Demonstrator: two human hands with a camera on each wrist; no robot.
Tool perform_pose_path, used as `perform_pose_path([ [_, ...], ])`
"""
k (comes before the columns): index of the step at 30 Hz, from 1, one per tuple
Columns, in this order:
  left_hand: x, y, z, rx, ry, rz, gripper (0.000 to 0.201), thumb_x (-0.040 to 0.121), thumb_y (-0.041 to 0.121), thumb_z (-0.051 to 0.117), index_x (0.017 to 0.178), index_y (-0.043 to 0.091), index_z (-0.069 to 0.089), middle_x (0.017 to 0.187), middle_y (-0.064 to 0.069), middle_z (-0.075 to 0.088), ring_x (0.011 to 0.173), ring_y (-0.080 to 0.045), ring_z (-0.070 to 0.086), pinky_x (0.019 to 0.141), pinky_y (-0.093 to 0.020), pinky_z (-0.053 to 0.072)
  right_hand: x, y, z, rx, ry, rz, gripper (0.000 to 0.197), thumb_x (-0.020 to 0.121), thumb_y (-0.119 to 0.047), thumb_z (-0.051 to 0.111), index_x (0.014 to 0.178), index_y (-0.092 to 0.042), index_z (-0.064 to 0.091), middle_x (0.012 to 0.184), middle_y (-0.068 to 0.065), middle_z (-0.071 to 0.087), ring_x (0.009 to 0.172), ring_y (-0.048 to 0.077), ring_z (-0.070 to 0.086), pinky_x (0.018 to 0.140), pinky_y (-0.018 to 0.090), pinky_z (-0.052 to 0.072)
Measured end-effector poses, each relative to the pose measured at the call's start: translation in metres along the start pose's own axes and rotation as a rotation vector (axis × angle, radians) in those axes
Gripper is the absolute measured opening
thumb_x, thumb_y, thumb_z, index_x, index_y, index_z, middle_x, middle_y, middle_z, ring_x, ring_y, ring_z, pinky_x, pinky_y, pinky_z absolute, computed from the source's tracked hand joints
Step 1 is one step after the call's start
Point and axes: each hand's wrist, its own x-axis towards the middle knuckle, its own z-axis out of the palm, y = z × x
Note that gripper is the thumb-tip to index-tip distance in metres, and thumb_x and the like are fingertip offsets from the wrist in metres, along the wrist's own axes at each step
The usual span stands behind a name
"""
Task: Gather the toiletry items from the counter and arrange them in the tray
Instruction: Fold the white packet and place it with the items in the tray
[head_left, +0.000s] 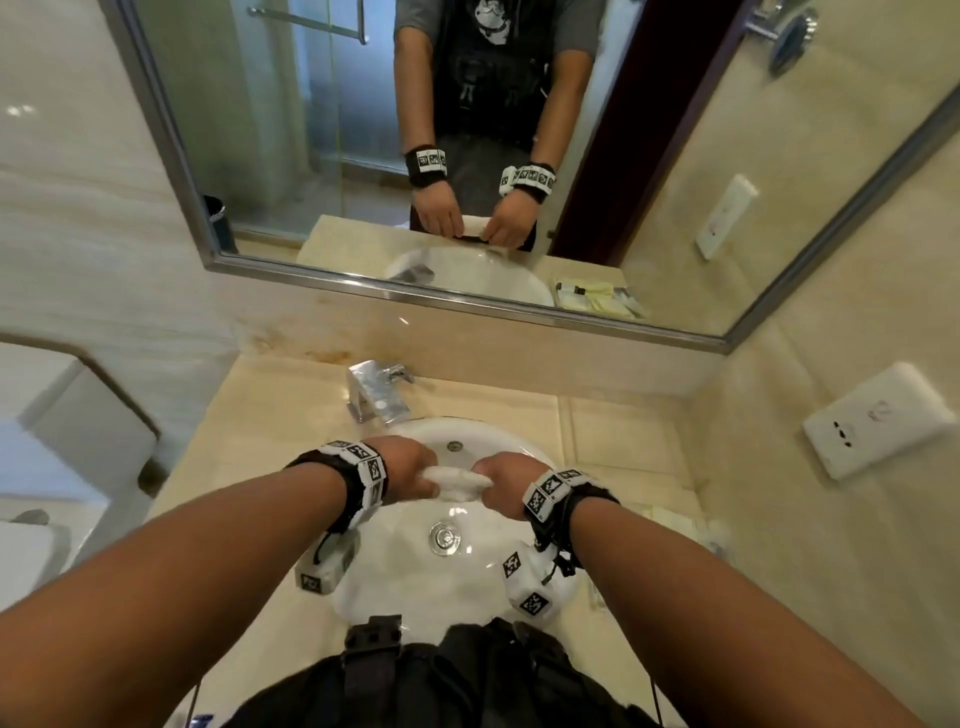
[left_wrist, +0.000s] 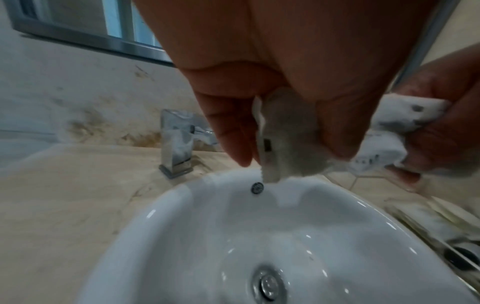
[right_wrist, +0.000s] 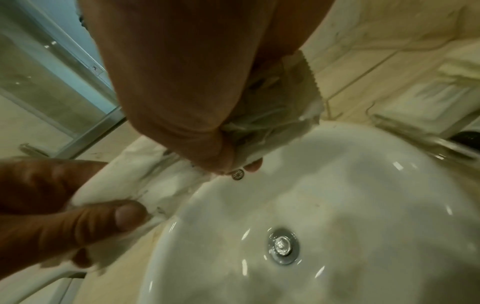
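Observation:
A white crinkled toiletry packet (head_left: 457, 480) hangs over the sink, stretched between both hands. My left hand (head_left: 427, 474) grips its left end, and in the left wrist view that end (left_wrist: 283, 139) sticks down out of the curled fingers. My right hand (head_left: 489, 487) grips the other end, whose serrated edge (right_wrist: 309, 82) shows in the right wrist view. The clear tray (head_left: 693, 525) sits on the counter right of the sink, mostly hidden behind my right forearm. Pale yellow packets (right_wrist: 428, 96) lie in it.
The white basin (head_left: 363, 587) with its chrome drain (head_left: 444, 538) lies right below the hands. A chrome faucet (head_left: 376, 389) stands behind it. A mirror (head_left: 363, 156) backs the beige counter (head_left: 249, 467). A wall socket (head_left: 878, 421) sits on the right wall.

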Motion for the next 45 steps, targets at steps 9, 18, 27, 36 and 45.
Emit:
perform_pose_path([
  [9, 0.036, 0.095, 0.033, 0.041, -0.038, 0.067, 0.028, 0.097, 0.051, 0.043, 0.094, 0.023, 0.046, 0.09, 0.001, 0.056, 0.082, -0.021, 0.052, 0.072, -0.031, 0.039, -0.055, 0.107, 0.033, 0.036, 0.154, 0.14, 0.056, 0.086, -0.045, 0.061, 0.138, -0.037, 0.044, 0.123, -0.004, 0.06, 0.107, 0.022, 0.063, 0.088, 0.036, 0.052],
  [18, 0.076, 0.177, 0.077, 0.165, -0.21, 0.148, 0.049, 0.095, 0.064, 0.034, 0.103, 0.019, 0.051, 0.095, 0.0, 0.06, 0.084, -0.024, 0.054, 0.078, -0.035, 0.043, -0.101, 0.19, 0.098, 0.196, 0.089, 0.226, 0.043, 0.087, -0.04, 0.057, 0.128, -0.032, 0.05, 0.114, -0.003, 0.065, 0.095, 0.023, 0.062, 0.076, 0.033, 0.045],
  [27, 0.114, 0.241, 0.097, 0.094, -0.168, 0.14, 0.058, 0.097, 0.065, 0.025, 0.099, 0.016, 0.055, 0.107, -0.007, 0.066, 0.095, -0.027, 0.061, 0.082, -0.037, 0.046, -0.134, 0.261, 0.124, 0.078, 0.45, 0.431, 0.063, 0.082, -0.033, 0.058, 0.143, -0.033, 0.042, 0.153, 0.003, 0.036, 0.139, 0.028, 0.034, 0.11, 0.044, 0.035],
  [36, 0.142, 0.268, 0.097, 0.049, -0.179, 0.13, 0.067, 0.088, 0.078, 0.026, 0.094, 0.018, 0.055, 0.09, 0.0, 0.062, 0.085, -0.022, 0.059, 0.08, -0.038, 0.049, -0.134, 0.287, 0.13, -0.014, 0.409, 0.381, 0.075, 0.085, -0.028, 0.064, 0.15, -0.038, 0.029, 0.162, 0.002, 0.024, 0.148, 0.028, 0.021, 0.117, 0.046, 0.027],
  [45, 0.146, 0.276, 0.12, -0.024, -0.157, 0.131, 0.053, 0.095, 0.064, 0.034, 0.115, 0.017, 0.044, 0.089, 0.0, 0.06, 0.079, -0.022, 0.055, 0.07, -0.034, 0.043, -0.117, 0.301, 0.138, -0.141, 0.31, 0.373, 0.042, 0.084, -0.01, 0.053, 0.124, -0.022, 0.054, 0.123, 0.005, 0.055, 0.116, 0.028, 0.049, 0.084, 0.038, 0.045],
])
